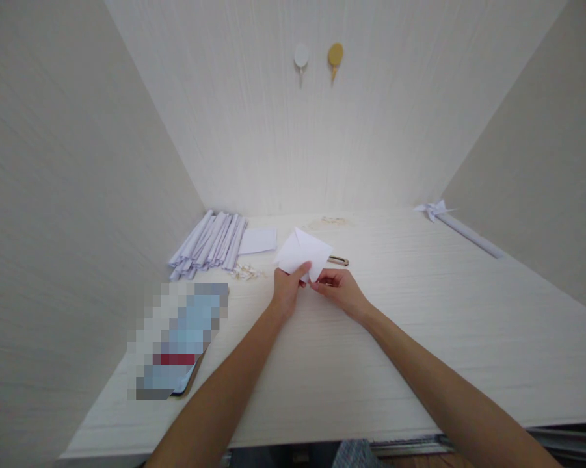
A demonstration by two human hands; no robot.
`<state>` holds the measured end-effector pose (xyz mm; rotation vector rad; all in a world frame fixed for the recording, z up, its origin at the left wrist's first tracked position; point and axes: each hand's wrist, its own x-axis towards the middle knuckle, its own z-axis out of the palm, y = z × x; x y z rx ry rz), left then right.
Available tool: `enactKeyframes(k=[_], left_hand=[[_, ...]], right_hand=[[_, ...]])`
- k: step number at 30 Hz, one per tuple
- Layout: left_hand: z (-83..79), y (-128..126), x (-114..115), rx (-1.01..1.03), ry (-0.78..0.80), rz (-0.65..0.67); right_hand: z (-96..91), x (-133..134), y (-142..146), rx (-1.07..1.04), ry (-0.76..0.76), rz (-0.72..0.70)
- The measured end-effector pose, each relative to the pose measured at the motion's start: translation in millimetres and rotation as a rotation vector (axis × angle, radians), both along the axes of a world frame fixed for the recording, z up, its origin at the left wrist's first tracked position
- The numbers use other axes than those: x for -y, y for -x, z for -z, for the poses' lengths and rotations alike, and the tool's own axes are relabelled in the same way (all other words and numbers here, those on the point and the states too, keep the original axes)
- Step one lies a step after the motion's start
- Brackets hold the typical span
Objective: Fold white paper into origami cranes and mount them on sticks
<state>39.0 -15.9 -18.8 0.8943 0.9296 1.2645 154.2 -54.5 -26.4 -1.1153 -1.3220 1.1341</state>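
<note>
A white square of paper (306, 250), with a slit or crease line near its far corner, is held above the table in the middle of the head view. My left hand (287, 286) grips its near left side, thumb on top and fingers beneath. At the near right corner, my right hand (335, 286) is closed with its fingertips pinching the paper's edge, which looks bent there. Just behind the paper, a slim tan utility knife (339, 260) lies partly covered. To the left is a small pile of white and yellowish pins or sticks (248, 272), too small to name surely.
Several rolled white paper tubes (209, 244) are heaped at the back left beside a stack of white paper (258, 240). A blurred phone (188, 338) lies front left. At the far right rests a white paper pinwheel (434, 209) on a tube. Two hooks (335, 54) are on the back wall.
</note>
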Motion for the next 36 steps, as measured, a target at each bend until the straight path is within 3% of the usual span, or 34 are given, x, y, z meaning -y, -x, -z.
enactKeyframes(k=[9,22,36], left_hand=[[-1.4,-1,2,-0.018,-0.005,0.015],[1.2,-1,1,-0.053,-0.021,0.013],[0.7,-1,3,-0.123,-0.052,0.030]], right_hand=[[0.8,-2,0,-0.056,-0.050,0.006],[-9.4,2,4,-0.025,0.019,0.029],[-1.2,-3,3,0.053,0.032,0.103]])
